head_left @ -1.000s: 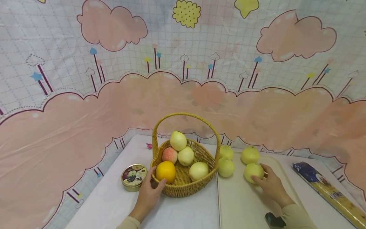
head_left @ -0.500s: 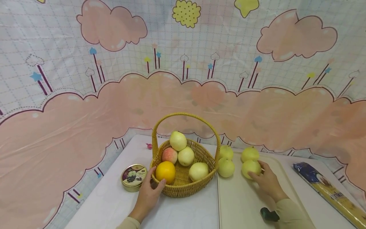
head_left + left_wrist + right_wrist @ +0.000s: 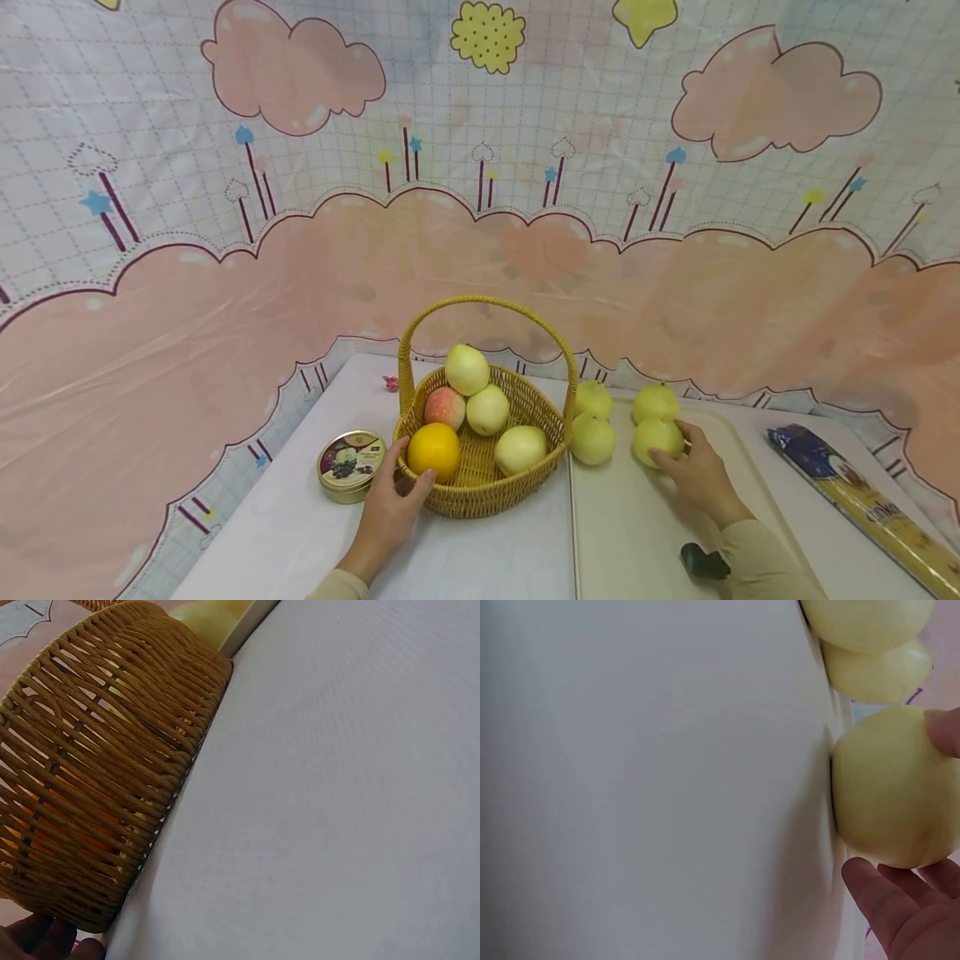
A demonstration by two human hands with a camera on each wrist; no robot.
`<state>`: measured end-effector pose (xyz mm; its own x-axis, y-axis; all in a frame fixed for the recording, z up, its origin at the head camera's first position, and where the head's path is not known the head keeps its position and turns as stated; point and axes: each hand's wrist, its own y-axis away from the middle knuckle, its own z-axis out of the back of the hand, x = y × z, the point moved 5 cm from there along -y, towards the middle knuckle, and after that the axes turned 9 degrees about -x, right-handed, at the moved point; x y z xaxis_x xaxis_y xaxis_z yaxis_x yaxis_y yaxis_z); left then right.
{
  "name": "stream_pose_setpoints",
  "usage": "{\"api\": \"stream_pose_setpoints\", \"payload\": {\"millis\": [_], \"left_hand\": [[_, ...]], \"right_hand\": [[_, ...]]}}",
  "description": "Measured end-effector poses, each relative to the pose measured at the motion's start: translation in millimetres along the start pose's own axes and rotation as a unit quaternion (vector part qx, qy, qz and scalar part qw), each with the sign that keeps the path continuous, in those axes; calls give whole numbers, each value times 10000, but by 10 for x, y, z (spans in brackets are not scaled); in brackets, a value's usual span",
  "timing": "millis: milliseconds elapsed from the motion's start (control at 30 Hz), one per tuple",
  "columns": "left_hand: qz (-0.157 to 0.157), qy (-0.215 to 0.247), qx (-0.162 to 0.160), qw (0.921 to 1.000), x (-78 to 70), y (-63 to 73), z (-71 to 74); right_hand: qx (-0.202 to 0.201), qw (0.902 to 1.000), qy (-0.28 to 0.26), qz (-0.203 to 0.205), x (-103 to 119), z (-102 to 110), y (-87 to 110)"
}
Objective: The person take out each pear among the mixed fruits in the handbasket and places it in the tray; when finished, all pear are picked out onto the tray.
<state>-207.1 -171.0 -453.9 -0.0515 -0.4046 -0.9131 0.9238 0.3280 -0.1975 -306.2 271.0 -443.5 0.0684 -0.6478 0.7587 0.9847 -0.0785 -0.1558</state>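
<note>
A wicker basket (image 3: 480,500) with a tall arched handle holds an orange (image 3: 435,452), a peach (image 3: 446,408) and several pale yellow pears (image 3: 521,450). My left hand (image 3: 386,508) grips the basket's front left corner, thumb at the front and fingers along the side. In the left wrist view, only fingertips (image 3: 52,937) show at the basket's lower end. On the cream tray (image 3: 622,533), my right hand (image 3: 705,475) holds a yellow-green pear (image 3: 657,442) between thumb and fingers. The right wrist view shows that pear (image 3: 892,787) resting on the tray. Another pear (image 3: 656,403) sits right behind it.
Two more pears (image 3: 593,438) stand at the tray's left edge beside the basket. A round tin (image 3: 350,467) lies left of the basket, and a small pink wrapped thing (image 3: 392,383) behind it. A long blue and gold packet (image 3: 862,500) lies at right.
My right hand has shifted the pear slightly left and back, close to the pear behind it, then barely moved. My left hand and the basket have stayed put.
</note>
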Motion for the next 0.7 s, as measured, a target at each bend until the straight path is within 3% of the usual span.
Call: {"api": "stream_pose_setpoints", "payload": {"millis": [700], "left_hand": [[19, 40, 23, 10000, 2, -6, -5]], "right_hand": [[13, 10000, 23, 15, -7, -6, -5]]}}
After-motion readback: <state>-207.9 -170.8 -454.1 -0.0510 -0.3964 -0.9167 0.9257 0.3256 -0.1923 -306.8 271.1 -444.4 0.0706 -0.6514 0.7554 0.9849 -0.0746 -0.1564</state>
